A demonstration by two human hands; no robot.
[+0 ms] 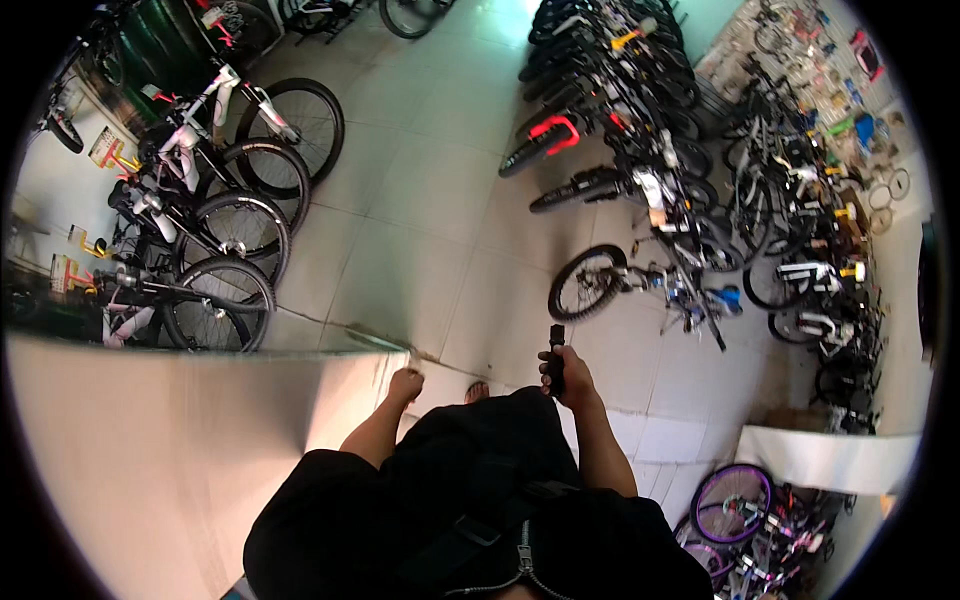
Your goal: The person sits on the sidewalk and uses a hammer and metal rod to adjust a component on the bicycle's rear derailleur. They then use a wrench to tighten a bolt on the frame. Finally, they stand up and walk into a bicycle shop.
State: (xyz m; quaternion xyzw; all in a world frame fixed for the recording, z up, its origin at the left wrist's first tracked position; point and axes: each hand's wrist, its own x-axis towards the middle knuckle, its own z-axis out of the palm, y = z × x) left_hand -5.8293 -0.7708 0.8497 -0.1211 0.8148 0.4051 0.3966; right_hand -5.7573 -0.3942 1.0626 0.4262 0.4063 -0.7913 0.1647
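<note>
My right hand (572, 378) is closed around a short black stick-shaped device (556, 360), its blocky end pointing away from me. The exact kind of device does not show. Lower down on the left, my left hand (405, 386) hangs with its fingers curled in, and nothing shows in it. It is close to the end of a pale wall or panel (340, 395). One foot (477, 391) in open footwear shows between my hands. Ahead of the right hand stands a bicycle with a knobby front wheel (588, 283).
Several bicycles (232, 235) line the left side, front wheels toward the aisle. More bikes are packed in a row (640, 120) on the right, others along the right wall (800, 270). A purple-rimmed wheel (733, 503) is at lower right. Pale floor tiles (420, 190) run between the rows.
</note>
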